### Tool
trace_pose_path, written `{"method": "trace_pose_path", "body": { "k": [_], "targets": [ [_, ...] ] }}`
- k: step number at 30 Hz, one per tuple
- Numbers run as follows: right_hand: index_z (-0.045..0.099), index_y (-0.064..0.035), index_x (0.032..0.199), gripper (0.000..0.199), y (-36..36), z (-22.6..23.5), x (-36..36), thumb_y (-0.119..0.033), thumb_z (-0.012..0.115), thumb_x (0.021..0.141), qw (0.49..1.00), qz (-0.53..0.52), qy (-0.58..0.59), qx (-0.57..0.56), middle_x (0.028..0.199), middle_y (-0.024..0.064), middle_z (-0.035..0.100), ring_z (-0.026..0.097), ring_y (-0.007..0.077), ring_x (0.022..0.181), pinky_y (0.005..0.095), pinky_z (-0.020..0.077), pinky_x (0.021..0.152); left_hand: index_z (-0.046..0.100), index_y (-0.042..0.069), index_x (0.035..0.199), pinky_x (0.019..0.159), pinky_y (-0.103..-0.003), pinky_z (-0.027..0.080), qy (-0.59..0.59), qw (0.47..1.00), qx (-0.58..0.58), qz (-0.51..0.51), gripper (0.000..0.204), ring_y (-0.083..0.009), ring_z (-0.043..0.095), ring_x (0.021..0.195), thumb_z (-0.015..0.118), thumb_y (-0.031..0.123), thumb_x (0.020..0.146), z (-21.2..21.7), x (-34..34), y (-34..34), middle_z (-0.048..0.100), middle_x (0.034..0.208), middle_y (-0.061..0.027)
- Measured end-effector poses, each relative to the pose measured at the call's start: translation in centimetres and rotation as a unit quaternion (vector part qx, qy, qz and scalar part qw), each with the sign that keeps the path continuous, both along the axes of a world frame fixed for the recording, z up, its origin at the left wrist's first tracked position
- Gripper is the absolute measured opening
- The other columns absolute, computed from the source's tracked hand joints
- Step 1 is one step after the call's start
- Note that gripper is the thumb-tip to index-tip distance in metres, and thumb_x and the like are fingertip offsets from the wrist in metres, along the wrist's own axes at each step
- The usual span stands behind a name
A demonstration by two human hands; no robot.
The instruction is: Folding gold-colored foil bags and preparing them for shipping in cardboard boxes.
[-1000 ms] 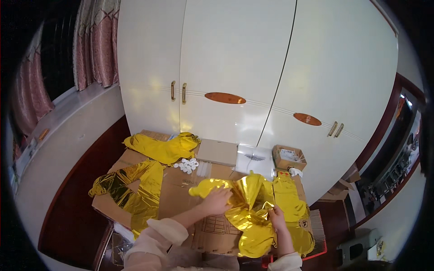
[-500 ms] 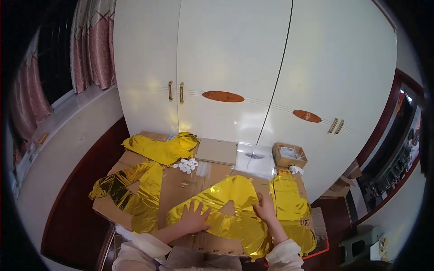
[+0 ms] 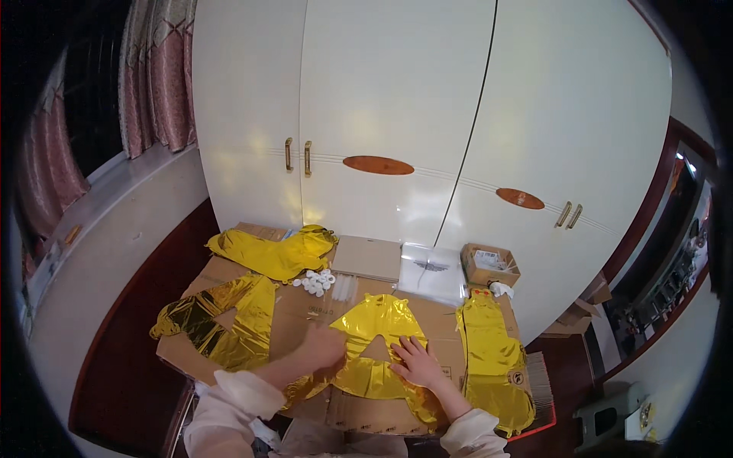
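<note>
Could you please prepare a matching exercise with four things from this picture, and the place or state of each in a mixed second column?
Column one:
1. The person's bare right hand
2. Small round white pieces
3. Open brown cardboard box
4. Pink patterned fabric curtains

Column two:
A. Hanging beside the dark window
B. Resting, fingers spread, on the shiny gold foil piece with a triangular hole
C. Lying heaped together
D. With pale contents inside

Pairs: 1-B; 2-C; 3-D; 4-A

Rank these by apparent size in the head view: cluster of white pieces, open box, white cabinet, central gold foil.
1. White cabinet
2. Central gold foil
3. Open box
4. Cluster of white pieces
</note>
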State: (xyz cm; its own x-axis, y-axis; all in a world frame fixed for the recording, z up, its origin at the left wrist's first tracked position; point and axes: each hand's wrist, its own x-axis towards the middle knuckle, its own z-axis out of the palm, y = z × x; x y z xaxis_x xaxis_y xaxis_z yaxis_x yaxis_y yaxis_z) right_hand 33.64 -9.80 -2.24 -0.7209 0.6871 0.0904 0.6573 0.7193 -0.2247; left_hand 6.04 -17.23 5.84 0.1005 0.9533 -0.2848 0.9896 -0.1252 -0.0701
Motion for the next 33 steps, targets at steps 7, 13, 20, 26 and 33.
{"method": "trace_pose_path", "body": {
  "k": [7,13,20,26,33],
  "targets": [
    [0.045,-0.0141,0.143,0.061,-2.1,0.7,-0.3,-0.049,0.053,0.093,0.998,-0.004,0.052,0.021,0.152,0.0144,0.035,0.028,0.0372,0.143,0.0679,0.0173,0.111,0.067,0.015,0.114,0.089,-0.041,0.04,0.065,0.914,0.36,-0.175,0.032,-0.0179,0.054,0.106,0.055,0.02,0.085,-7.0,-4.7,7.7,0.06,0.118,0.0036],
    [0.047,-0.0129,0.141,0.061,-3.5,0.3,1.3,-0.048,0.055,0.092,0.997,-0.012,0.083,0.006,0.151,0.0144,0.037,0.029,0.0379,0.142,0.0662,0.0181,0.111,0.063,0.016,0.125,0.091,-0.04,0.038,0.095,0.931,0.314,-0.162,0.041,-0.0162,0.051,0.107,0.055,0.02,0.085,-7.0,-4.6,9.5,0.057,0.127,0.0066],
    [0.045,-0.0144,0.143,0.063,-4.3,-0.3,2.2,-0.05,0.055,0.092,0.999,-0.004,0.043,-0.011,0.152,0.0104,0.038,0.03,0.0348,0.143,0.065,0.0157,0.112,0.067,0.015,0.113,0.088,-0.042,0.039,0.086,0.923,0.35,-0.136,0.031,-0.0162,0.054,0.101,0.054,0.023,0.086,-8.1,-5.2,11.2,0.06,0.111,0.0056],
    [0.045,-0.017,0.143,0.062,-5.0,0.0,3.4,-0.051,0.055,0.092,0.999,0.012,0.033,-0.016,0.152,0.0092,0.039,0.03,0.0332,0.143,0.063,0.0151,0.113,0.062,0.013,0.12,0.089,-0.046,0.039,0.051,0.941,0.315,-0.116,0.036,-0.0175,0.054,0.106,0.053,0.024,0.087,-6.8,-4.2,10.2,0.059,0.117,0.0021],
    [0.047,-0.0152,0.142,0.061,-6.4,0.2,5.0,-0.05,0.056,0.092,0.999,0.03,0.033,-0.018,0.15,0.009,0.041,0.032,0.032,0.142,0.0619,0.017,0.113,0.027,0.02,0.152,0.11,-0.066,0.02,-0.081,0.98,0.069,-0.166,0.079,-0.0404,0.023,0.143,0.047,0.063,0.089,-5.3,-2.5,3.2,0.029,0.155,-0.0145]
  ]
}}
